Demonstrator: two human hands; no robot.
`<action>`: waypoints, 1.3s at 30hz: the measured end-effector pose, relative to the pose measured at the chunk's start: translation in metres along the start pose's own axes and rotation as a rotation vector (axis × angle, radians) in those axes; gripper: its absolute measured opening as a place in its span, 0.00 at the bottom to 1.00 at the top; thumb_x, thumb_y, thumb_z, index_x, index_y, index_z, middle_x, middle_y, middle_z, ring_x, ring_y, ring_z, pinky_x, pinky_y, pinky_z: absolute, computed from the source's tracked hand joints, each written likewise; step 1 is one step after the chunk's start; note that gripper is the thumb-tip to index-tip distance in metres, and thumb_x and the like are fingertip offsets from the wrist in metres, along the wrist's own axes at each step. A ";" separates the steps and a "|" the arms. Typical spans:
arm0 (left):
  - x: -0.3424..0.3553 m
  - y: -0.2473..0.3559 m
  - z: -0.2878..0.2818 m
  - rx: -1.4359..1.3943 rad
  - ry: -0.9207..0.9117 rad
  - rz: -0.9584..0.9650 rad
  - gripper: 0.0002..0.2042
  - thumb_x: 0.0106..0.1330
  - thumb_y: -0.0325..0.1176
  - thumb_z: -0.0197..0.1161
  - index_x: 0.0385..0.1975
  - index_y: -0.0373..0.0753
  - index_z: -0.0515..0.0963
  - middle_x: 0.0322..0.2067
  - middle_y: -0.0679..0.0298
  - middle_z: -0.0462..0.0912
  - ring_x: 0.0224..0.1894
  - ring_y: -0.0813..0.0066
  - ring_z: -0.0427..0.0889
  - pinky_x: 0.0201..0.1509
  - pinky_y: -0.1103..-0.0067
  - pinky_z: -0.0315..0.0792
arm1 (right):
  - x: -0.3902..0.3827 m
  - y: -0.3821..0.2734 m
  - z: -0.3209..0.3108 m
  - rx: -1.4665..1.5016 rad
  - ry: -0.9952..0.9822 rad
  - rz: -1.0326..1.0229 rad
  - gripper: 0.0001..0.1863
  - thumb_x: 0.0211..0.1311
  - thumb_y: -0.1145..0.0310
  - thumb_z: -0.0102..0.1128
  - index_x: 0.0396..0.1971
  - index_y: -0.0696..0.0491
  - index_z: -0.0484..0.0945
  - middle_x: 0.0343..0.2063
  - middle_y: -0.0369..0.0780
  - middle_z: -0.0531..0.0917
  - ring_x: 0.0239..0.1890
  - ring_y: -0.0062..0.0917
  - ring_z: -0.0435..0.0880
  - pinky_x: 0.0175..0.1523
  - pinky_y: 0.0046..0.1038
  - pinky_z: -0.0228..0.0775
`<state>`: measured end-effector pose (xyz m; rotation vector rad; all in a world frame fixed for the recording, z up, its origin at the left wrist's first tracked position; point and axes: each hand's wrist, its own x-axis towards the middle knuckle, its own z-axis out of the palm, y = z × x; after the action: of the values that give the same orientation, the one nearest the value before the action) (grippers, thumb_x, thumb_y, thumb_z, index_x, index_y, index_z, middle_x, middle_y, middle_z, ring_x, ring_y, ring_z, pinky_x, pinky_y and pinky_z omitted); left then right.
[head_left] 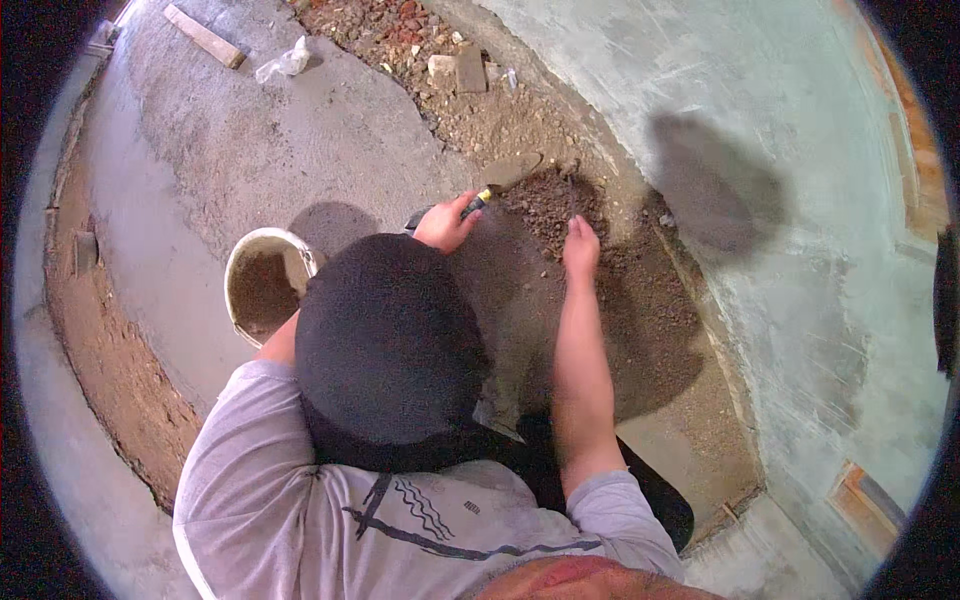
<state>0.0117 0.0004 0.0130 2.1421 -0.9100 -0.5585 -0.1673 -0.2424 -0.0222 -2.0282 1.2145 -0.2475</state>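
Observation:
My left hand (pixel 450 222) is closed around the black and yellow handle of a trowel (pixel 476 203). Its blade appears to reach over the edge of the dark, crumbly mortar or soil (pixel 545 215), though the blade blends into the ground. My right hand (pixel 581 245) grips a thin dark tool (pixel 572 197), upright in the picture, whose far end meets the same loose material. Its exact kind is unclear. Left of my bent knee (pixel 390 330), in black cloth, stands a pale round bucket (pixel 236 290) with grey-brown material inside; the knee and my left arm hide part of it.
Rubble with stones and brick pieces (pixel 415 40) fills the strip ahead. A flat block (pixel 471 70) lies in it. Smooth grey screed (pixel 340 110) spreads to the left, bearing a wooden batten (pixel 205 37) and a crumpled plastic bag (pixel 285 61). A pale wall (pixel 800 200) rises at right.

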 end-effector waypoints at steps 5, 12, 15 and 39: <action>0.003 0.002 -0.002 -0.021 -0.088 -0.086 0.24 0.70 0.45 0.57 0.62 0.42 0.68 0.47 0.43 0.81 0.50 0.41 0.79 0.52 0.58 0.73 | -0.023 -0.004 -0.030 0.143 0.063 0.041 0.20 0.71 0.60 0.56 0.53 0.59 0.79 0.46 0.44 0.85 0.49 0.28 0.82 0.57 0.28 0.69; 0.000 0.011 -0.002 0.013 -0.023 -0.022 0.23 0.69 0.44 0.58 0.59 0.40 0.70 0.38 0.40 0.82 0.42 0.40 0.82 0.45 0.56 0.75 | -0.093 0.121 -0.059 0.056 0.486 0.266 0.18 0.72 0.60 0.53 0.46 0.59 0.81 0.26 0.35 0.79 0.27 0.20 0.74 0.33 0.27 0.68; 0.002 0.007 0.001 0.005 -0.092 -0.163 0.23 0.68 0.46 0.58 0.58 0.40 0.72 0.37 0.40 0.82 0.42 0.40 0.81 0.46 0.55 0.74 | -0.115 0.172 -0.086 0.181 0.606 0.539 0.16 0.72 0.58 0.52 0.43 0.55 0.81 0.26 0.34 0.74 0.28 0.19 0.73 0.30 0.28 0.65; -0.001 0.009 0.044 -0.118 -0.897 0.080 0.28 0.73 0.34 0.57 0.69 0.34 0.57 0.51 0.62 0.76 0.51 0.70 0.77 0.59 0.74 0.70 | -0.139 -0.053 0.037 0.875 -0.206 0.328 0.31 0.66 0.43 0.54 0.43 0.61 0.81 0.37 0.46 0.84 0.41 0.32 0.83 0.44 0.36 0.72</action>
<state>-0.0202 -0.0238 -0.0081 1.7050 -1.3651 -1.5463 -0.1866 -0.0955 0.0156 -1.0593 1.0319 -0.3270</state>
